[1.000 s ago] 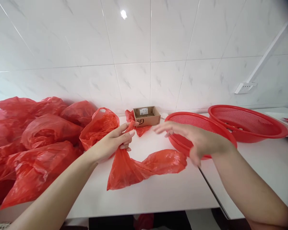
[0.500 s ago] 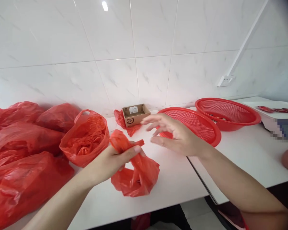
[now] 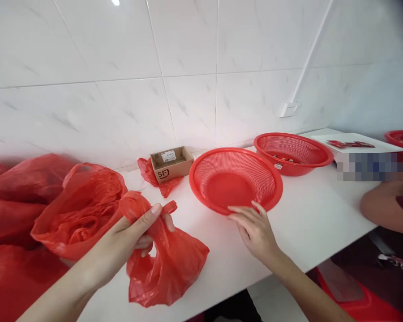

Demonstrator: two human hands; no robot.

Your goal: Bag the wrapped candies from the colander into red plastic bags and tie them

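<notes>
Clutching bag (image 3: 179,264) by its gathered neck in left hand (image 3: 143,232), over desk (image 3: 228,264). Holding right hand (image 3: 257,230) half-curled at near rim of basket (image 3: 233,188); unable to tell if pinching it. Likely handling basket one-handed; needing firm rim hold next.

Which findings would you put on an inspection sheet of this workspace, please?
Surface: white table.
Job's things: red bag, held; red basket, by the right hand.
Clutter: bulging red bags at left; cardboard box; second basket, small items inside.
Hands: left hand clasps the red bag; right hand's fingers at the red basket's near rim, grip unclear.
Cables: nothing seen.
Surroundings: tiled wall, socket; another person's arm at right.
</notes>
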